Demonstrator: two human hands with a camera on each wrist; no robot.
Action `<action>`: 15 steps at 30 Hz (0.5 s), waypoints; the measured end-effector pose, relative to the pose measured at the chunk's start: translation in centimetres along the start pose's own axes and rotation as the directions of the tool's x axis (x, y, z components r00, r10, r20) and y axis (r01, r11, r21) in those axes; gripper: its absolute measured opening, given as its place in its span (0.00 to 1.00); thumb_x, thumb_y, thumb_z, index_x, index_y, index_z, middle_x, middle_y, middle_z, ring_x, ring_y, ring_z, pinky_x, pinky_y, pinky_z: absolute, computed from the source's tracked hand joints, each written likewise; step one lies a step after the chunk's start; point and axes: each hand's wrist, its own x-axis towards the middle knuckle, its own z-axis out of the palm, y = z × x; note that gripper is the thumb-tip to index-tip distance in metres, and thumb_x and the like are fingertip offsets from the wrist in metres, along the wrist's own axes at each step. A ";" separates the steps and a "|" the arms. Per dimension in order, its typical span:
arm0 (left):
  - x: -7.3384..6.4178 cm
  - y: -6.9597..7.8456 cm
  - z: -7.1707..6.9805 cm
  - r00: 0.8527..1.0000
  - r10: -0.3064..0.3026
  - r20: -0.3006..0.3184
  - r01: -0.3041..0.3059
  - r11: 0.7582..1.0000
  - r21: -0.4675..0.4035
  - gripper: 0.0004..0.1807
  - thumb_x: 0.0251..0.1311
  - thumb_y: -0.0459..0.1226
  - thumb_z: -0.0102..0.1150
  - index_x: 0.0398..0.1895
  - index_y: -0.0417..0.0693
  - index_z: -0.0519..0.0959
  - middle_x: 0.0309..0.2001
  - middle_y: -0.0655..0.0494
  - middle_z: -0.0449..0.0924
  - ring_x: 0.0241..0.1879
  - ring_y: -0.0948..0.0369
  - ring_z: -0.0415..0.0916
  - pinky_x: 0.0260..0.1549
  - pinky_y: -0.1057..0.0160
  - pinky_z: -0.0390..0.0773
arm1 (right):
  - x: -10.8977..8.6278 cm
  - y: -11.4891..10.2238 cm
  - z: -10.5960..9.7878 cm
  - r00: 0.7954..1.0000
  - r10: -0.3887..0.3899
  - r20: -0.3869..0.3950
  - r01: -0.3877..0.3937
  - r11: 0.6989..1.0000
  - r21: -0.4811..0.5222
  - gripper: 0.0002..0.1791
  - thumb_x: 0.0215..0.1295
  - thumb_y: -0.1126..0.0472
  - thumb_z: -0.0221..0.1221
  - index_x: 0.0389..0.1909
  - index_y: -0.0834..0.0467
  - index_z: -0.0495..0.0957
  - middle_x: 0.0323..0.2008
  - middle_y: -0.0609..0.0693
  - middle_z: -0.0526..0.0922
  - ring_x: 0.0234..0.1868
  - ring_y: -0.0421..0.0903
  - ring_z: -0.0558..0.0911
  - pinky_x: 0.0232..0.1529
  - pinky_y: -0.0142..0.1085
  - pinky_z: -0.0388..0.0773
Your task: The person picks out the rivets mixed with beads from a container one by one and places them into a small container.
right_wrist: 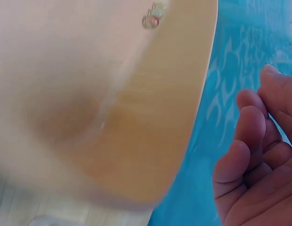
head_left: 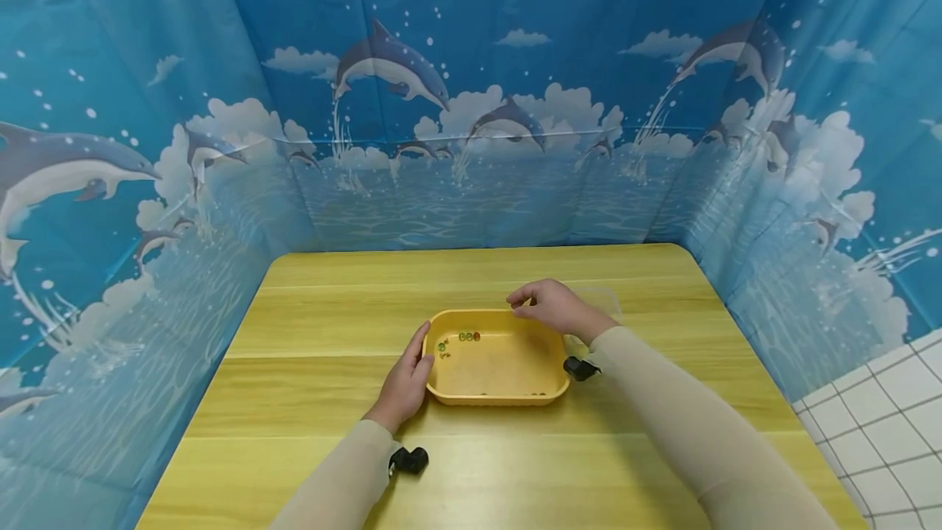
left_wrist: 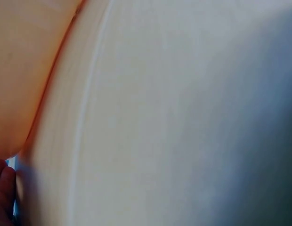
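My left hand (head_left: 406,375) grips the left side of a yellow plastic tray (head_left: 496,399), its thumb at the rim and its fingers along the outer wall. Just past the tray's far right rim, my right hand (head_left: 555,305) hovers with loosely curled fingers; the right wrist view shows its fingers (right_wrist: 251,127) beside the tray wall (right_wrist: 169,103), with nothing visible between them. Inside the tray, a short row of green and reddish glass marbles (head_left: 469,337) lies near the far wall. Another green marble (head_left: 441,347) sits by the left wall, beside tiny brownish bits.
A clear plastic piece (head_left: 605,299) lies behind my right forearm, partly hidden. Tray and arms are over a yellow wood-grain table (head_left: 316,399). A blue dolphin-print curtain (head_left: 471,186) stands around its back and sides, with white tiles (head_left: 898,424) at the right.
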 end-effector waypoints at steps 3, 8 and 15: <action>-0.1 0.0 0.0 1.000 -0.010 -0.001 0.010 1.000 0.005 0.32 0.84 0.43 0.41 0.86 0.71 0.51 0.84 0.53 0.54 0.83 0.50 0.53 0.81 0.45 0.55 | 0.4 -0.6 0.7 1.000 -0.018 0.014 0.019 1.000 -0.003 0.17 0.76 0.58 0.62 0.62 0.55 0.84 0.60 0.53 0.87 0.64 0.54 0.83 0.65 0.52 0.81; -0.1 0.0 0.0 1.000 -0.004 0.000 0.004 1.000 0.003 0.32 0.84 0.43 0.40 0.86 0.70 0.51 0.84 0.53 0.55 0.83 0.50 0.53 0.81 0.44 0.56 | 1.1 -1.5 1.6 0.998 -0.049 0.036 0.049 0.999 0.000 0.18 0.76 0.58 0.62 0.63 0.55 0.84 0.60 0.52 0.87 0.64 0.54 0.83 0.63 0.51 0.82; -0.1 0.1 0.1 1.000 0.000 -0.003 -0.001 1.000 -0.007 0.32 0.85 0.43 0.41 0.86 0.69 0.51 0.84 0.54 0.54 0.83 0.50 0.53 0.81 0.45 0.56 | 1.9 -2.3 2.7 0.995 -0.081 0.059 0.082 0.997 -0.008 0.20 0.76 0.58 0.63 0.64 0.58 0.83 0.58 0.51 0.88 0.63 0.53 0.84 0.61 0.49 0.84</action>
